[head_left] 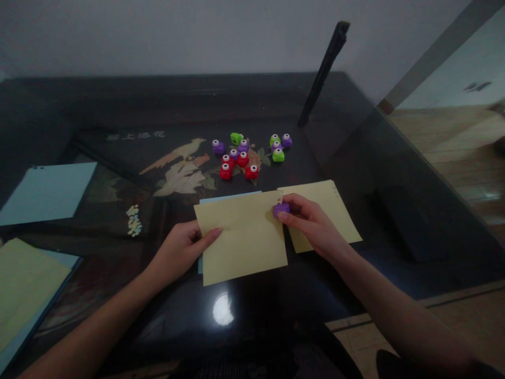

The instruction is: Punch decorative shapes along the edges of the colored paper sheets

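Note:
My left hand (185,247) grips the left edge of a yellow sheet of paper (240,237), thumb on top and fingers under it. A light blue sheet (229,198) peeks out beneath it. My right hand (311,223) is closed on a small purple paper punch (281,209), which sits on the sheet's upper right edge. A second yellow sheet (327,202) lies under my right hand.
Several red, purple and green punches (246,151) lie in a cluster further back on the dark glass-topped table (118,105). A blue sheet (45,192) and a yellow-on-blue stack (23,284) lie at the left. A dark slanted bar (323,71) stands at the back right.

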A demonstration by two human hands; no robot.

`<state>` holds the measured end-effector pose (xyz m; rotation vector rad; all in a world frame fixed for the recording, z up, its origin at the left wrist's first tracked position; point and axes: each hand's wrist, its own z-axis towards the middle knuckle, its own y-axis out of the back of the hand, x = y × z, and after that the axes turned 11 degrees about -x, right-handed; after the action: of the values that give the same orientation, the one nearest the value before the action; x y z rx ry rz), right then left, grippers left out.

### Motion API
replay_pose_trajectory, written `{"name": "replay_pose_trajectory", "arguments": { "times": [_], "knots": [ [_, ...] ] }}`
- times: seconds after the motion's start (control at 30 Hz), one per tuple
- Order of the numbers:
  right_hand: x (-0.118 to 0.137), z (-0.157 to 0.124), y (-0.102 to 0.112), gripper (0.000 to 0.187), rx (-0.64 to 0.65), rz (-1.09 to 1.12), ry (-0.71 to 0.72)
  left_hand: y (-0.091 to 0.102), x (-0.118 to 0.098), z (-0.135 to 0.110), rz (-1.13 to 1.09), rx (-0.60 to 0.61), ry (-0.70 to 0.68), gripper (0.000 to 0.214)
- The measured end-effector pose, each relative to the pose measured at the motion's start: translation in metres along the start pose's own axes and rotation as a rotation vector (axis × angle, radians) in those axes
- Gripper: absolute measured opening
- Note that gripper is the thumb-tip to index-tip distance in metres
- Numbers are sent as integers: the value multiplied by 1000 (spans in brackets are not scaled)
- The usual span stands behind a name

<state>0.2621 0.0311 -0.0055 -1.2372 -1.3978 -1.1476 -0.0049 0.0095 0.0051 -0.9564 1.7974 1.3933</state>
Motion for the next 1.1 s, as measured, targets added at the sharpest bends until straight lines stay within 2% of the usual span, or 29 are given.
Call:
{"name": "replay_pose_trajectory", "arguments": {
  "times": [0.47,0.73,0.9,1.1],
  "knots": [
    [-1,2,2,21,-27,6,-1,-5,-3,0,-63,22,20,33],
    [-1,4,3,21,11,-29,-7,-6,-1,-1,-119,42,41,29],
    [-1,4,5,29,38,-74,-26,-4,1,1,-111,30,58,29],
    [0,4,5,28,28,-70,-66,-4,2,2,-124,35,91,32]
  ]
}}
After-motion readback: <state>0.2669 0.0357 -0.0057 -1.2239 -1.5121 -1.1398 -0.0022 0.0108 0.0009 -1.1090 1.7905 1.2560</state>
